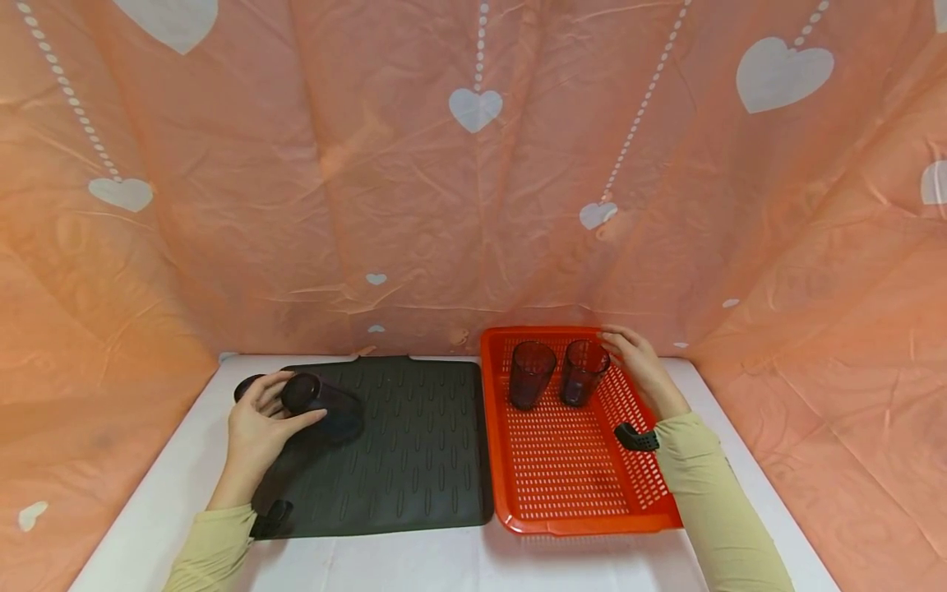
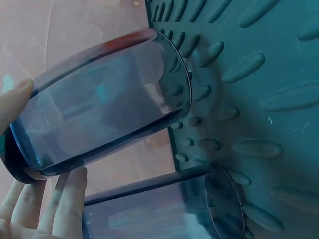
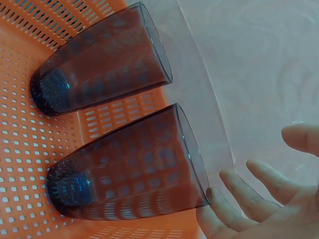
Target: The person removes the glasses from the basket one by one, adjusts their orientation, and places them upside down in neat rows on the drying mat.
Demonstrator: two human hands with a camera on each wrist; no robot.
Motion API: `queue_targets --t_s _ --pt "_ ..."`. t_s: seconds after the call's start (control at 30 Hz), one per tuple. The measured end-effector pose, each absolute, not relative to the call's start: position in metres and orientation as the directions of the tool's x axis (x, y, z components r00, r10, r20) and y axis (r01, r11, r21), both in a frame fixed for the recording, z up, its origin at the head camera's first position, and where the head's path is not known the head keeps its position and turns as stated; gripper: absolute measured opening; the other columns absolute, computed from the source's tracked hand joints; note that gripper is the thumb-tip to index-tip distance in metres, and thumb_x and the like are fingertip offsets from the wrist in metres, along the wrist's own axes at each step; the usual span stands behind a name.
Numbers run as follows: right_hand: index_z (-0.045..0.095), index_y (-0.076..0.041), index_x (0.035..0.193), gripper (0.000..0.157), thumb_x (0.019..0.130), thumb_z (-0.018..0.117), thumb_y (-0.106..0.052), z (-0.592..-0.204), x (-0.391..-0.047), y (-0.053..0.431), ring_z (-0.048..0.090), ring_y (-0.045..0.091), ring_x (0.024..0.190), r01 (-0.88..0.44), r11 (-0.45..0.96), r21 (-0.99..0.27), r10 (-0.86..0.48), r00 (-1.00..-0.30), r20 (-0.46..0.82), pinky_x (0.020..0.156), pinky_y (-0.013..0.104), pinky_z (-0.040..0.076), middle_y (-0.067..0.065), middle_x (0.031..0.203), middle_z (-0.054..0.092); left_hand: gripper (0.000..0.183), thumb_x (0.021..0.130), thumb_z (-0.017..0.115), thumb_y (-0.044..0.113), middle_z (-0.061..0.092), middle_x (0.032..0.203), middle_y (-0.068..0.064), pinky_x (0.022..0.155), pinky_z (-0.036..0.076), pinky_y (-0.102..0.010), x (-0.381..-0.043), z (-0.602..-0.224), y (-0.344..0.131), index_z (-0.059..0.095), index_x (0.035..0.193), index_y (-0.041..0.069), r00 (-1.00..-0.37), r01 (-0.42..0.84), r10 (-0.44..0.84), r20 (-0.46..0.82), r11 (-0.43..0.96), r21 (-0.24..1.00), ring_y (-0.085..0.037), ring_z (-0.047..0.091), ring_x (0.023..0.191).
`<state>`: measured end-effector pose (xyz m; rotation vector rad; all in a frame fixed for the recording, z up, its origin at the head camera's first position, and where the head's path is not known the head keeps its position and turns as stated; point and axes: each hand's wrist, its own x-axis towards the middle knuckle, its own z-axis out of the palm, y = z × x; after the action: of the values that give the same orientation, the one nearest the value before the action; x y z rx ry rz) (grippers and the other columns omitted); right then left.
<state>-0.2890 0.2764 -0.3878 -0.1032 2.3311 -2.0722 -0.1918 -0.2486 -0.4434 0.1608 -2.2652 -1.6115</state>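
Near its base, my left hand (image 1: 255, 427) holds a dark tinted drinking glass (image 1: 329, 407). That glass is tilted, its rim towards the dark ribbed mat (image 1: 414, 448). Beside it a second glass (image 2: 164, 211) stands upside down at the mat's far left, partly behind the hand in the head view. Two more tinted glasses stand mouth up in the orange basket (image 1: 570, 524), a left one (image 1: 531, 374) and a right one (image 1: 584, 374). My right hand (image 1: 639, 366) is at the basket's far right, fingers loosely extended, fingertips close to the right glass's rim; contact is unclear.
Mat and basket lie side by side on a white-covered table (image 1: 407, 563). An orange curtain (image 1: 414, 205) with pale hearts hangs close behind and along both sides. The basket's raised walls surround its two glasses.
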Motion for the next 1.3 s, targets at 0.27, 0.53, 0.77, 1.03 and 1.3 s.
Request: queue_targets --t_s 0.27,0.53,0.77,1.03,1.3 --pt "0.027 0.012 0.143 0.049 0.105 0.035 -0.019 -0.3865 -0.2867 0.2764 0.026 0.040 0.136 -0.034 0.124 -0.992 -0.091 -0.996 0.022 0.112 0.048 0.020 0.034 0.144 0.028 0.072 0.066 0.089 0.012 0.058 0.123 -0.007 0.076 0.049 -0.013 -0.1928 -0.4439 -0.2490 0.051 0.128 0.007 -0.931 0.094 -0.303 0.204 0.342 0.935 0.001 0.056 0.100" --pt "0.027 0.013 0.142 0.048 0.105 0.035 -0.016 -0.3871 -0.2866 0.2765 0.027 0.039 0.136 -0.031 0.120 -0.992 -0.088 -0.996 0.020 0.112 0.048 0.021 0.034 0.144 0.029 0.074 0.065 0.090 0.013 0.056 0.128 -0.014 0.081 0.048 -0.013 -0.1928 -0.4430 -0.2491 0.054 0.129 0.006 -0.929 0.065 -0.306 0.209 0.421 0.905 -0.028 0.056 0.116" --pt "0.027 0.014 0.142 0.047 0.105 0.033 -0.015 -0.3888 -0.2876 0.2778 0.026 0.041 0.136 -0.041 0.119 -0.992 -0.102 -0.994 0.029 0.112 0.050 0.020 0.035 0.143 0.029 0.073 0.065 0.089 0.011 0.056 0.128 -0.014 0.082 0.047 -0.011 -0.1924 -0.4430 -0.2480 0.057 0.130 0.007 -0.917 0.070 -0.321 0.235 0.452 0.890 -0.030 0.056 0.114" --pt "0.027 0.013 0.142 0.047 0.105 0.034 -0.015 -0.3900 -0.2874 0.2781 0.025 0.039 0.137 -0.037 0.110 -0.993 -0.107 -0.994 0.025 0.112 0.049 0.019 0.034 0.144 0.028 0.070 0.065 0.089 0.010 0.059 0.126 -0.012 0.080 0.046 -0.010 -0.1936 -0.4460 -0.2443 0.061 0.129 0.008 -0.894 0.067 -0.361 0.263 0.473 0.879 -0.030 0.059 0.110" --pt "0.026 0.014 0.142 0.049 0.105 0.036 -0.016 -0.3905 -0.2868 0.2780 0.025 0.038 0.137 -0.030 0.117 -0.993 -0.116 -0.993 0.017 0.112 0.050 0.018 0.033 0.145 0.028 0.069 0.064 0.089 0.007 0.061 0.125 -0.014 0.081 0.047 -0.012 -0.1961 -0.4505 -0.2430 0.062 0.127 0.005 -0.884 0.095 -0.363 0.295 0.477 0.874 -0.032 0.060 0.110"
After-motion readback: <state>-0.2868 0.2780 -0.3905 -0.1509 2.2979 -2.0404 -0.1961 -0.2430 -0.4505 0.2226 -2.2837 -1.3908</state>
